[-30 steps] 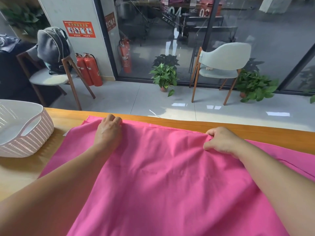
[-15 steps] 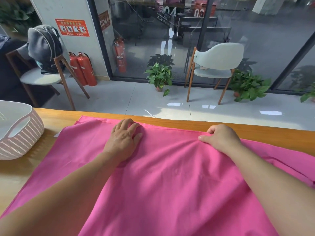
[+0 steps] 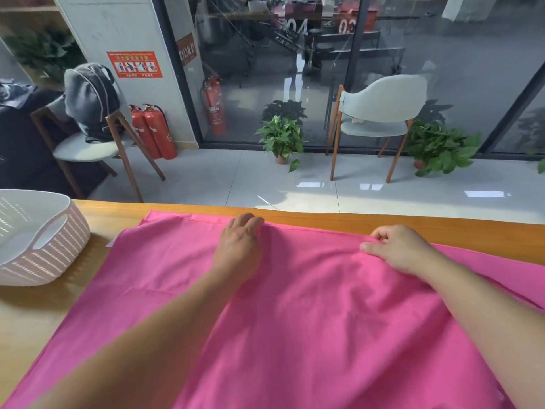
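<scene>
1. The cloth [image 3: 309,320], a pink sheet, lies spread over the table [image 3: 442,231] from its near edge almost to its far edge; both forearms reach across it, so the work seems to be at the far hem, likely squaring it before a fold.
2. Toward the table's far edge the left hand [image 3: 239,246] rests palm down on the cloth, fingers together and slightly bent at the hem; it looks like an anchor that keeps the sheet from sliding; whether the fingertips hook the hem I cannot tell.
3. Level with it, further right along the table, the right hand [image 3: 398,249] pinches a small ridge of cloth between thumb and curled fingers; wrinkles run from that pinch, so it appears to be the pulling hand, taking up slack against the left.
4. A strip of bare wood shows at the table's far edge past the hem; the cloth's right side trails off toward the table's right end, out of view.
5. At the table's left end stands a basket [image 3: 44,255], white and slotted, apart from the cloth; probably where the folded cloth belongs.
6. Beyond the table, on the floor: a chair [image 3: 380,113], a plant [image 3: 281,137] and red extinguishers [image 3: 153,131] by the glass wall; none bears on the work.
</scene>
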Tool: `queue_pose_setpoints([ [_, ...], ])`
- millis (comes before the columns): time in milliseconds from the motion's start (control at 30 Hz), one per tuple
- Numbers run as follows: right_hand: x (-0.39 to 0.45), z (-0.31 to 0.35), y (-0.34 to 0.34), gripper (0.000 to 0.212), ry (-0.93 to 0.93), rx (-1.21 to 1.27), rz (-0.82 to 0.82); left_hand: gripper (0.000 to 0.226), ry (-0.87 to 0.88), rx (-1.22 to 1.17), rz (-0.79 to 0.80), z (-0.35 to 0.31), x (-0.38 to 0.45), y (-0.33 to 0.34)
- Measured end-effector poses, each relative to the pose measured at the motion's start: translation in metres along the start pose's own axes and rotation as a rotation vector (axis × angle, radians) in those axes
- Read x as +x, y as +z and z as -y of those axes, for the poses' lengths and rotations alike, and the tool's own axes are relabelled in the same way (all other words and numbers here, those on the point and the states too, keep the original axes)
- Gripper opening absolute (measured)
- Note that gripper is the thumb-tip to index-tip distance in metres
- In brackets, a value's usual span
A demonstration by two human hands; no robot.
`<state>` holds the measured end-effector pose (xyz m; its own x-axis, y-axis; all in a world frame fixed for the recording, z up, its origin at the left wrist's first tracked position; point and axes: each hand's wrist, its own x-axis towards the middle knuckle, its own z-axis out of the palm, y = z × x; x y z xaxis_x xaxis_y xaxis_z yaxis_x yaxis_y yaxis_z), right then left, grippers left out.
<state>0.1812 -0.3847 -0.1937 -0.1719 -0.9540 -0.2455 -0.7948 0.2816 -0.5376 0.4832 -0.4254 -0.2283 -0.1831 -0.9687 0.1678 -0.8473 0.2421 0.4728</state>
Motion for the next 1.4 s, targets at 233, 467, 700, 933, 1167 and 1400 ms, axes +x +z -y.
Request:
queue_pose_setpoints([
  [233, -0.007, 0.035, 0.014, 0.021, 0.083, -0.467, 0.029, 0.040, -0.236, 0.410, 0.141, 0.101, 0.019, -0.076],
  [467, -0.002, 0.141, 0.064, 0.035, -0.364, -0.363, -0.060, 0.042, -0.241, 0.395, 0.219, 0.130, 0.028, -0.101],
  [700, 0.030, 0.214, 0.146, 0.034, -0.418, -0.305, 0.065, 0.015, -0.205, 0.425, 0.326, 0.134, 0.039, -0.127],
  [933, 0.041, 0.223, 0.138, 0.016, -0.351, -0.161, 0.092, 0.008, -0.235, 0.109, 0.201, 0.139, 0.041, -0.146],
  [1167, 0.056, 0.206, 0.136, 0.020, -0.329, -0.261, 0.035, 0.009, -0.275, 0.169, 0.225, 0.161, 0.052, -0.134],
  [1400, 0.067, 0.203, 0.136, 0.026, -0.298, -0.281, 0.029, 0.016, -0.350, 0.103, -0.016, 0.174, 0.053, -0.118],
])
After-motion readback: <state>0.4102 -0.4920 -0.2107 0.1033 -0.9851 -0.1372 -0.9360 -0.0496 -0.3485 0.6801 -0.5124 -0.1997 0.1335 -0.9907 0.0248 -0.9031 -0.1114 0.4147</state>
